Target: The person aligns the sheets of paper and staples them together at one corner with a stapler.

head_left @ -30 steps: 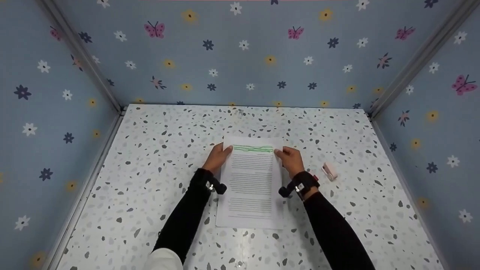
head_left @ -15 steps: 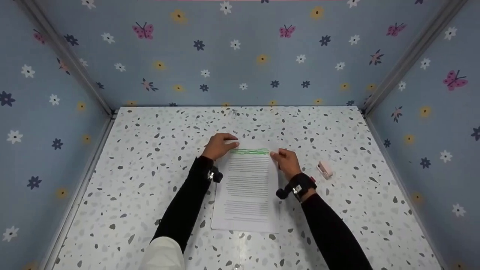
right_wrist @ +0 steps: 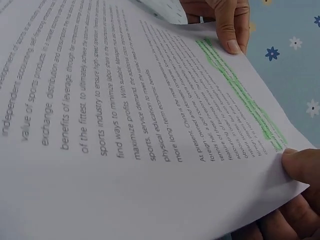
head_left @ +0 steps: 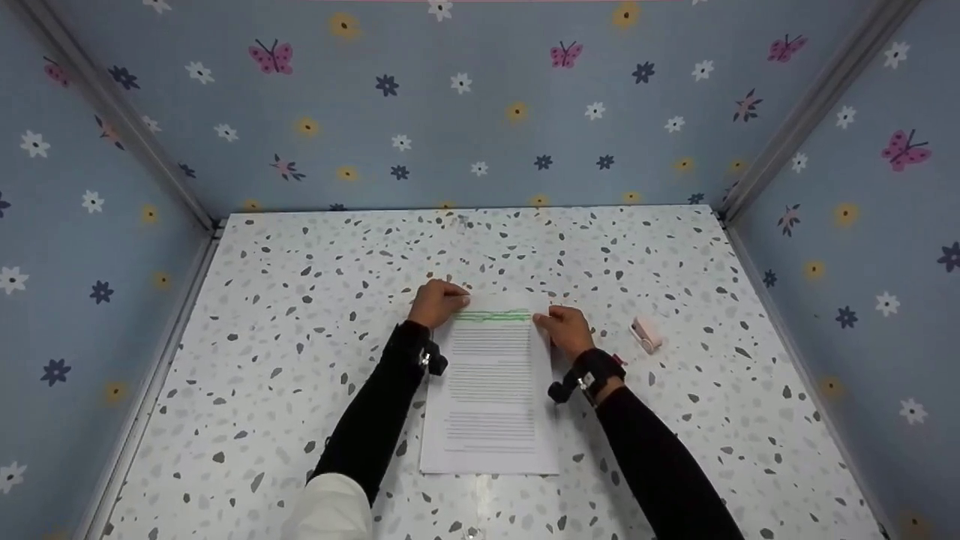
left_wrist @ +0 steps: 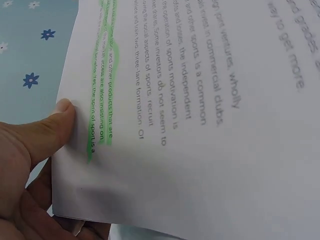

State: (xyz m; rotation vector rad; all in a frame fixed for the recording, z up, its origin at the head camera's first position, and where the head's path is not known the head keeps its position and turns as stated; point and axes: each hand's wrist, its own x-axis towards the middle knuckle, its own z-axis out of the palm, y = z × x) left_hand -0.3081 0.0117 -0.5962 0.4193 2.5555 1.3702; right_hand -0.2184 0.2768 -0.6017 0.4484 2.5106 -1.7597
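A printed sheet of paper (head_left: 491, 390) with its top lines marked in green highlighter faces me in the head view. My left hand (head_left: 439, 302) pinches it near the upper left corner, thumb on the printed face and fingers behind, as the left wrist view shows. At the upper right side, my right hand (head_left: 566, 330) grips the paper the same way, its thumb (right_wrist: 300, 162) beside the end of the green marking (right_wrist: 240, 95). In the right wrist view the paper bows between both hands. The edge in the left wrist view suggests more than one sheet.
A small pale pink stapler-like object (head_left: 646, 334) lies on the speckled white table (head_left: 300, 300), right of my right hand. Blue panels (head_left: 480, 97) with flowers and butterflies enclose the table at the back and both sides.
My left hand shifted from the paper's left side toward its top left corner. Both hands and the paper have come slightly nearer to me. The pink object stays put on the table.
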